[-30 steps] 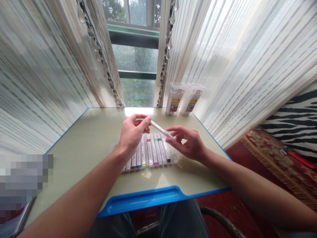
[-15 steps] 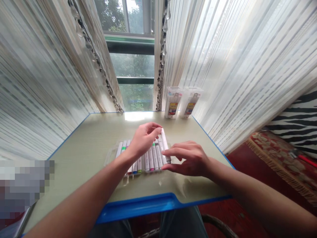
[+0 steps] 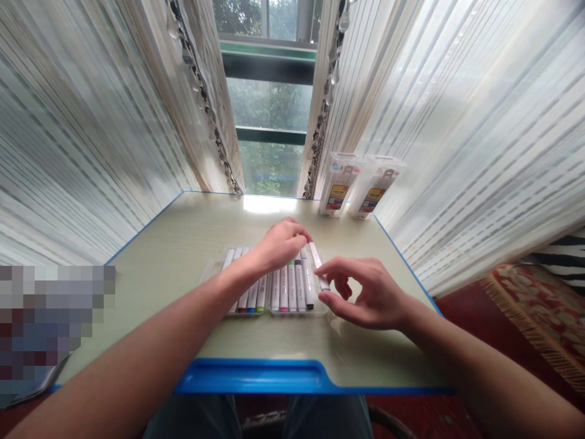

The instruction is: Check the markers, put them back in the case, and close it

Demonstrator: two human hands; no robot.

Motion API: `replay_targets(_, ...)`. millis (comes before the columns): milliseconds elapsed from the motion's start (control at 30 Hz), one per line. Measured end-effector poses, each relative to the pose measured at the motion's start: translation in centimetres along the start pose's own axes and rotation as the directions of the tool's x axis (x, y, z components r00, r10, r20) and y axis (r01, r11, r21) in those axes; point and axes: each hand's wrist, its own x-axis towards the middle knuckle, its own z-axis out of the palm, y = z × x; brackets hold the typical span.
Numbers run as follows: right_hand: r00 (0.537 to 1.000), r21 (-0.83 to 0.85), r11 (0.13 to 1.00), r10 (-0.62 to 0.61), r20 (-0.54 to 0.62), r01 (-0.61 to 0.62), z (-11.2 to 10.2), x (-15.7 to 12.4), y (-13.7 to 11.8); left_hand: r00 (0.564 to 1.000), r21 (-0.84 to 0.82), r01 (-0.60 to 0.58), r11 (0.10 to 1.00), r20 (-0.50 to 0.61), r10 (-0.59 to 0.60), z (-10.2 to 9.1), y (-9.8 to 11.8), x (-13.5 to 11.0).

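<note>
A white marker (image 3: 315, 256) is held slanted at the right end of an open clear plastic case (image 3: 280, 313). My left hand (image 3: 284, 242) reaches across the case and pinches the marker's far end. My right hand (image 3: 372, 296) has thumb and forefinger at its near end, the other fingers curled. To the left, several white markers (image 3: 284, 292) lie side by side in two groups, their near ends pink, blue, green, black and other colours. My left hand and forearm hide part of the left group.
Two upright clear plastic boxes with labels, one box (image 3: 337, 186) left of the other box (image 3: 373, 189), stand at the back right of the pale table (image 3: 150, 262). A blue trough (image 3: 256, 377) runs along its front edge. Curtains (image 3: 457, 134) hang close around it.
The camera view has shifted, so the table appears farther right. Both hands have moved the marker slightly right, and a black-ended marker in the row now shows beside it.
</note>
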Motion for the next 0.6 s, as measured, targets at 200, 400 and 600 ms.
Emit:
replay_targets(200,0.997,0.033,0.999,0.0,0.081,-0.003,0.06,0.07,-0.13,0.996,0.18,-0.021,0.983,0.09,0.005,-0.02,0.58,-0.63)
replay_targets(400,0.989,0.006,1.0,-0.002,0.148,0.001,0.11,0.23,0.02,0.988,0.311,-0.029,0.95,0.15,-0.019,0.3,0.47,-0.8)
replay_targets(600,0.983,-0.014,1.0,0.0,0.186,0.002,0.14,0.37,0.19,0.987,0.362,-0.061,0.93,0.161,0.002,0.63,0.23,-0.92)
